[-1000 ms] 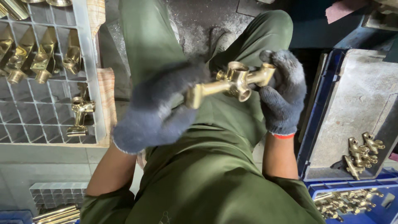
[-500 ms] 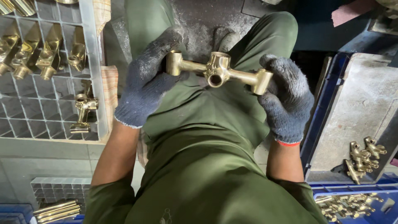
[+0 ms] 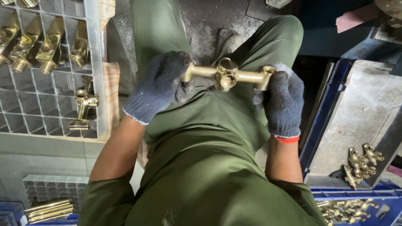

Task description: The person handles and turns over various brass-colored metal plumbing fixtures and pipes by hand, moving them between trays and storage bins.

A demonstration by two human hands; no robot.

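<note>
A brass faucet body (image 3: 226, 74), a horizontal bar with a round threaded port in its middle, is held level above my lap. My left hand (image 3: 161, 86), in a dark grey knit glove, grips its left end. My right hand (image 3: 283, 100), gloved the same way with a red cuff edge, holds its right end. The port faces the camera. I sit in green work clothes with my knees spread.
A white grid rack (image 3: 96, 62) on the left holds several brass fittings (image 3: 46, 48), and one brass piece (image 3: 83, 109) lies lower in it. On the right a blue crate (image 3: 322, 109) with a grey slab holds brass parts (image 3: 360, 163); more parts (image 3: 343, 209) fill a lower crate.
The faucet body has been turned from a tilted position to level, its port now facing the camera. Both hands shifted to grip its two ends.
</note>
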